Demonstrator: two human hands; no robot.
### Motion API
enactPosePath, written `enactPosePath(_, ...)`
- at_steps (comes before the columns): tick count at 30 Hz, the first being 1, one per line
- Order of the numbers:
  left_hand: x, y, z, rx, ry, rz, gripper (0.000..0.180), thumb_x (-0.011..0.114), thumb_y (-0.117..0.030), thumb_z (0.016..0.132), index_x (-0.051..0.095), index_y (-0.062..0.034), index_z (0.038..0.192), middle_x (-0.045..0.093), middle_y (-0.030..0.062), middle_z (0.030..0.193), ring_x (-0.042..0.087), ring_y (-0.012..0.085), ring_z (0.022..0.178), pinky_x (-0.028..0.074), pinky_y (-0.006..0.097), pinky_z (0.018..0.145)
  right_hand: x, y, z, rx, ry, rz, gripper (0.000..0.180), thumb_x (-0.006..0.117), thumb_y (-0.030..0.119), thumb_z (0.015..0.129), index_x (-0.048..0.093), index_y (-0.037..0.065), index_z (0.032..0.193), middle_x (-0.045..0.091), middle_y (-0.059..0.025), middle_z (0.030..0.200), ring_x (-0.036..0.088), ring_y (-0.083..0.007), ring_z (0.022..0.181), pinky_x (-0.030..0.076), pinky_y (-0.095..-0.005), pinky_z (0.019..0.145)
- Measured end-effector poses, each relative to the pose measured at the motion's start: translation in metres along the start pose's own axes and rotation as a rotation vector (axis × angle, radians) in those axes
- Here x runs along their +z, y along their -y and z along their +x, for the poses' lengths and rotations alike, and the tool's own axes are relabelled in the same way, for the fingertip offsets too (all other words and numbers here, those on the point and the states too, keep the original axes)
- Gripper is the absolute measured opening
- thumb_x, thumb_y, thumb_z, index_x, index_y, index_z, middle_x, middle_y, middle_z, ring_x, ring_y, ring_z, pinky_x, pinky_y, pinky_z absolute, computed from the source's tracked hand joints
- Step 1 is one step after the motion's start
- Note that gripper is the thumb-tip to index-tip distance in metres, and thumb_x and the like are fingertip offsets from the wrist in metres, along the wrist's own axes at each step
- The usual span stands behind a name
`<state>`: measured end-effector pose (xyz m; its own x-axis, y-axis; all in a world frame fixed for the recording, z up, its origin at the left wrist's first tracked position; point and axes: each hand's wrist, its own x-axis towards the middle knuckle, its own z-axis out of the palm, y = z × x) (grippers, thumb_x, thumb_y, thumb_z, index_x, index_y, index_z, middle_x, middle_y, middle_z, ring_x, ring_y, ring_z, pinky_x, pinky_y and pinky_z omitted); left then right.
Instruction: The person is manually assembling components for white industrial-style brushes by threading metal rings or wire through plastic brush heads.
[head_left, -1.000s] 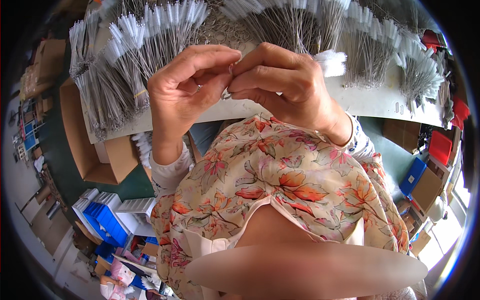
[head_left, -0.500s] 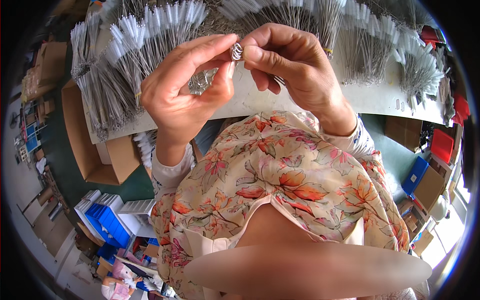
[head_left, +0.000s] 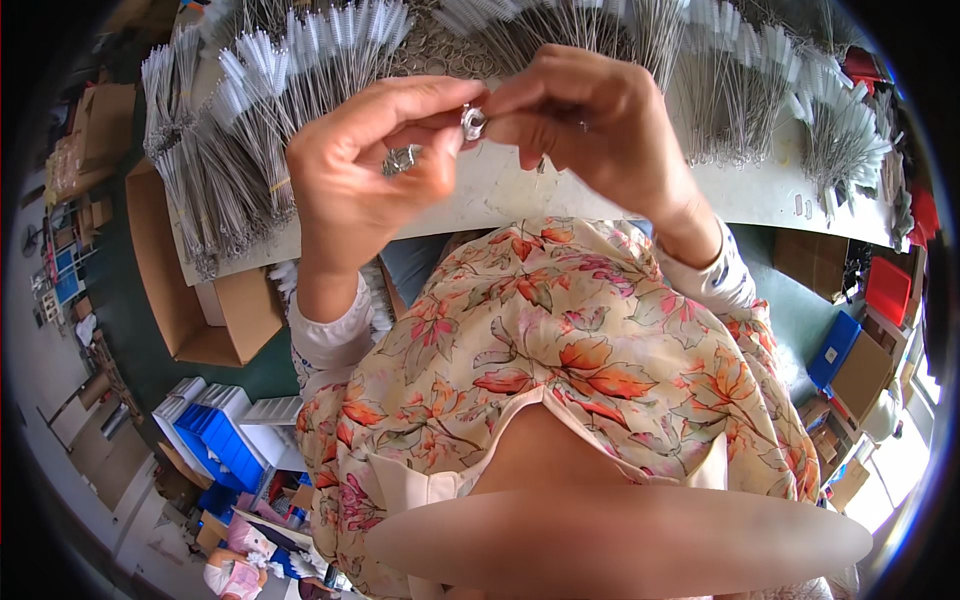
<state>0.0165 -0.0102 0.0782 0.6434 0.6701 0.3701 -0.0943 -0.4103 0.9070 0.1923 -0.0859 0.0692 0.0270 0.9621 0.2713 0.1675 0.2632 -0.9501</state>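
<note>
Over the near part of the worktable, my left hand [head_left: 365, 165] and my right hand [head_left: 590, 125] meet fingertip to fingertip. Between them sits a small bundle of silvery metal rings [head_left: 473, 123], pinched by my left thumb and forefinger. More shiny metal rings [head_left: 400, 158] show inside the curl of my left fingers. My right thumb and forefinger press together at the right side of the bundle. A short metal end [head_left: 542, 165] pokes out below my right fingers; the rest of it is hidden.
Thin wire brushes with white bristles lie in bundles on the left [head_left: 250, 120] and right [head_left: 735, 90] of the white table [head_left: 480, 190]. Loose metal rings [head_left: 435, 50] are heaped behind my hands. An open cardboard box [head_left: 200, 290] stands at the table's left edge.
The ring bundle has turned and sits slightly lower. My right hand has tilted, with its fingers blurred, and my left hand has shifted a little downward.
</note>
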Motion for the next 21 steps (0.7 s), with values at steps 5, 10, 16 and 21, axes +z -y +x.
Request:
enactPosePath(5, 0.004, 0.002, -0.007, 0.061, -0.074, 0.024, 0.028, 0.059, 0.015, 0.072, 0.062, 0.0073, 0.099, 0.063, 0.0153, 0.098, 0.064, 0.0174, 0.085, 0.055, 0.024, 0.075, 0.002, 0.001, -0.004, 0.118, 0.047, 0.128, 0.009, 0.065, 0.009, 0.082, 0.065, 0.001, 0.086, 0.062, -0.0015, 0.074, 0.057, -0.0061, 0.060, 0.046, -0.0213, 0.051)
enactPosePath(10, 0.001, 0.006, -0.006, 0.040, -0.031, -0.032, 0.029, 0.059, 0.016, 0.073, 0.062, 0.0070, 0.100, 0.062, 0.0142, 0.099, 0.064, 0.0176, 0.086, 0.055, 0.025, 0.076, 0.007, -0.008, -0.007, 0.314, 0.079, 0.467, 0.016, 0.061, 0.018, 0.087, 0.062, 0.003, 0.092, 0.061, 0.0004, 0.075, 0.057, -0.0048, 0.062, 0.043, -0.0182, 0.050)
enactPosePath(16, -0.003, 0.003, -0.006, -0.038, 0.014, -0.005, 0.027, 0.059, 0.013, 0.074, 0.063, 0.0062, 0.100, 0.062, 0.0132, 0.098, 0.063, 0.0153, 0.084, 0.054, 0.024, 0.074, 0.015, -0.008, -0.007, 0.298, -0.003, 0.457, 0.016, 0.061, 0.019, 0.087, 0.061, 0.003, 0.091, 0.061, 0.0005, 0.077, 0.057, -0.0045, 0.064, 0.043, -0.0179, 0.050)
enactPosePath(21, -0.003, 0.009, -0.006, -0.018, -0.014, 0.002, 0.028, 0.059, 0.013, 0.073, 0.063, 0.0056, 0.101, 0.063, 0.0130, 0.099, 0.063, 0.0140, 0.082, 0.054, 0.023, 0.074, 0.010, -0.009, -0.001, 0.303, 0.057, 0.417, 0.014, 0.062, 0.016, 0.086, 0.061, 0.003, 0.090, 0.061, 0.0003, 0.074, 0.057, -0.0045, 0.062, 0.042, -0.0175, 0.048)
